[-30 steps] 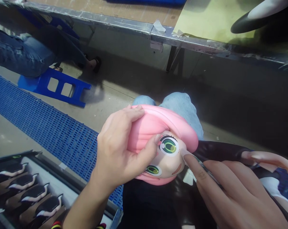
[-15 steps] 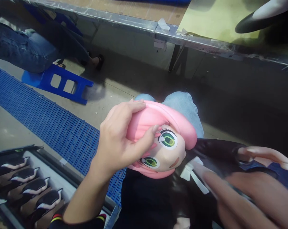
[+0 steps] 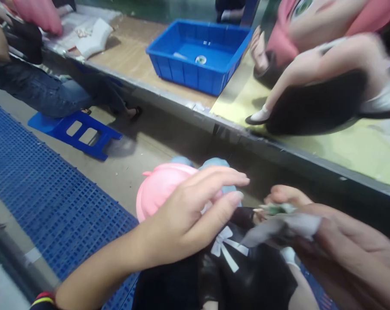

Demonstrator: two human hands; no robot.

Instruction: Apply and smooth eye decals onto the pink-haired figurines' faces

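Observation:
A doll with pink hair (image 3: 164, 189) and a black dress (image 3: 256, 267) lies across my lap, a white ribbon bow (image 3: 224, 241) at its chest. My left hand (image 3: 198, 211) is over the doll's head, fingers stretched out and thumb apart, hiding the face. Whether its palm touches the doll I cannot tell. My right hand (image 3: 337, 245), smeared by motion, is to the right of the bow. Its fingers are closed on a crumpled grey-white scrap (image 3: 262, 232) with a green patch, cloth or paper.
On the bench a blue bin (image 3: 188, 73) holds a small round eye-like piece (image 3: 200, 60). Another doll (image 3: 314, 82) lies on yellow sheeting (image 3: 369, 150). A person in jeans (image 3: 36, 86) sits on a blue stool (image 3: 82, 133) at left, beside blue slatted flooring (image 3: 53, 193).
My view has tilted up, showing more bench and the bin. My left hand has shifted off the hair across the doll's face. My right hand has moved up, away from the bow.

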